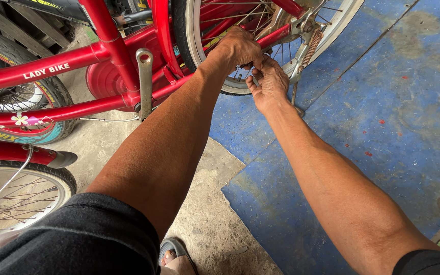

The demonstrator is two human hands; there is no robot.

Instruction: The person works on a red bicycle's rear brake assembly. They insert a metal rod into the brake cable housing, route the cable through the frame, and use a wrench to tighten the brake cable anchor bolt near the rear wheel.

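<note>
**At the rear hub of the red bicycle: both hands on the axle area**

At the rear wheel hub, the left hand (238, 48) is curled over the lower tube of the red steel bicycle frame (108, 46), fingers closed around the tube where it meets the axle; what lies under the palm is hidden. Just beside it, touching it at the knuckles, the right hand (270, 81) is closed around a slim grey metal tool (255, 81), of which only a short end shows below the fingers. What kind of tool it is cannot be told.

Directly behind both hands: the rear wheel with black tyre and silver rim and spokes (192, 46). Right of the right hand, near it, a coiled steel spring (311, 47) runs slantwise, and a thin kickstand leg (295, 97) reaches down to the worn blue floor mat (383, 127).

Left of the grip, well apart: a silver pedal crank arm (144, 81) hanging down by the red chain guard. Below the forearms, bare concrete floor (204, 214) and a sandalled foot (176, 257). Far left, a second bicycle wheel with a silver rim (26, 193).
</note>
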